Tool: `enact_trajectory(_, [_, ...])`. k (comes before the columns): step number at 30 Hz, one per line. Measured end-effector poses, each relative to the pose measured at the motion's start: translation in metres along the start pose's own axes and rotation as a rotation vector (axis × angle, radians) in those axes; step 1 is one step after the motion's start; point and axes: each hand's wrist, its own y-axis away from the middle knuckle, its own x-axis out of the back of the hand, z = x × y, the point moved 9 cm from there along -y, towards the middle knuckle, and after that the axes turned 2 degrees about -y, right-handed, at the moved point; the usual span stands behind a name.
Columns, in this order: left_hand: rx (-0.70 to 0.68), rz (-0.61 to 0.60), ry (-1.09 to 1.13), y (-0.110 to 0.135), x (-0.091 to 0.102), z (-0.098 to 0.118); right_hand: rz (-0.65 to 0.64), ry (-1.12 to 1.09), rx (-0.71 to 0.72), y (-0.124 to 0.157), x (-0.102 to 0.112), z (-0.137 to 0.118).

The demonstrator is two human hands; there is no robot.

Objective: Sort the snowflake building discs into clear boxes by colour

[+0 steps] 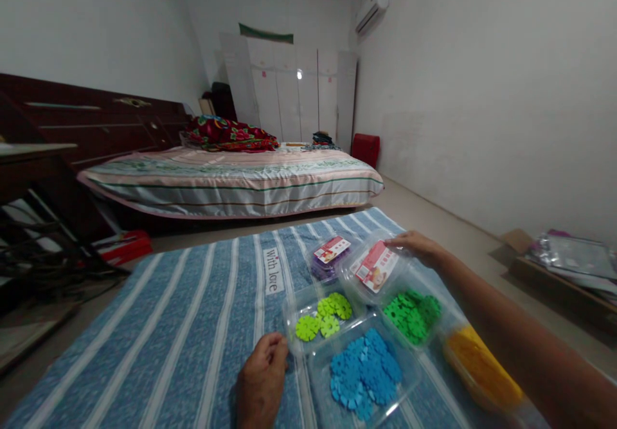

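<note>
My left hand [263, 377] rests on the striped cloth with its fingers curled in, close to the corner of a clear plastic box [294, 303] that holds a few yellow-green notched discs [329, 326]. Nothing shows in these fingers. At the upper right, my right hand [415, 246] has its fingers on the edge of a clear plastic lid [359, 258] with a red and white label. The lid is tilted above the boxes. Nearer me are blue notched discs [364, 374] in an uncovered box. Green notched discs [412, 316] lie in another box, below my right hand.
A box of purple pieces [330, 255] with a labelled lid stands behind. Under my right forearm is a box of orange-yellow pieces [484, 368]. The blue striped cloth [187, 326] covers the table. Beyond are a bed [231, 184] and, right, a cardboard box [554, 278] on the floor.
</note>
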Motion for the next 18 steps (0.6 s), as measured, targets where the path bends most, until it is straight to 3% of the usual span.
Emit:
enact_trajectory(5, [0.006, -0.013, -0.034, 0.000, -0.001, -0.001, -0.107, -0.206, 0.045, 0.003, -0.014, -0.018])
enact_trajectory(11, [-0.016, -0.018, -0.047, 0.002, 0.000, 0.000, 0.023, -0.302, 0.106, -0.031, -0.034, -0.036])
enact_trajectory(18, [-0.026, -0.021, -0.041, 0.005, -0.003, -0.001, 0.116, -0.207, 0.037, -0.074, -0.064, -0.034])
